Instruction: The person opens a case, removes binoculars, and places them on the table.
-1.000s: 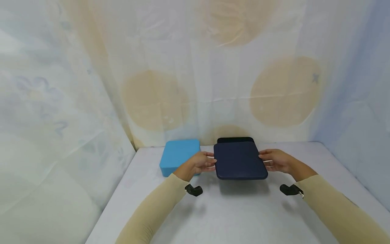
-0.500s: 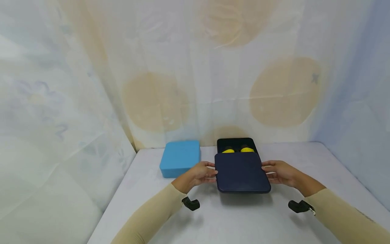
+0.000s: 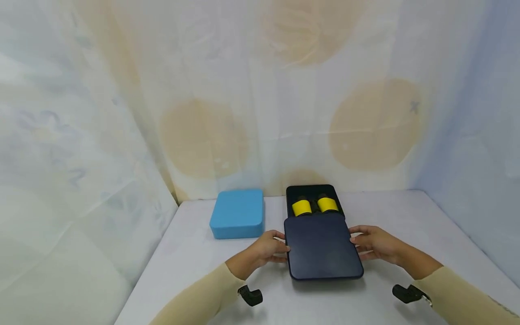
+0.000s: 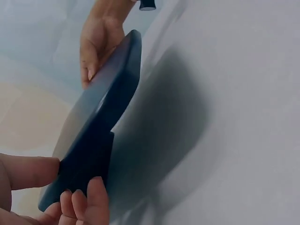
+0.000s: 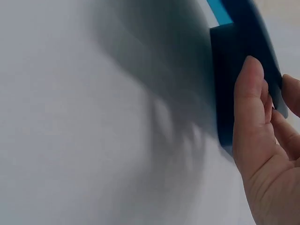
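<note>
Left hand [image 3: 266,247] and right hand [image 3: 375,243] are being kept clasped on opposite edges of a flat dark navy rectangular lid [image 3: 322,246], being held level above the white table [image 3: 406,216], leaving the black case [image 3: 313,189] with yellow cylinders [image 3: 314,206] uncovered.

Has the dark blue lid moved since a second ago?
Yes. The dark blue lid, held by both hands, has come toward the person, away from the black box, uncovering two yellow items; the light blue box stayed put.
</note>
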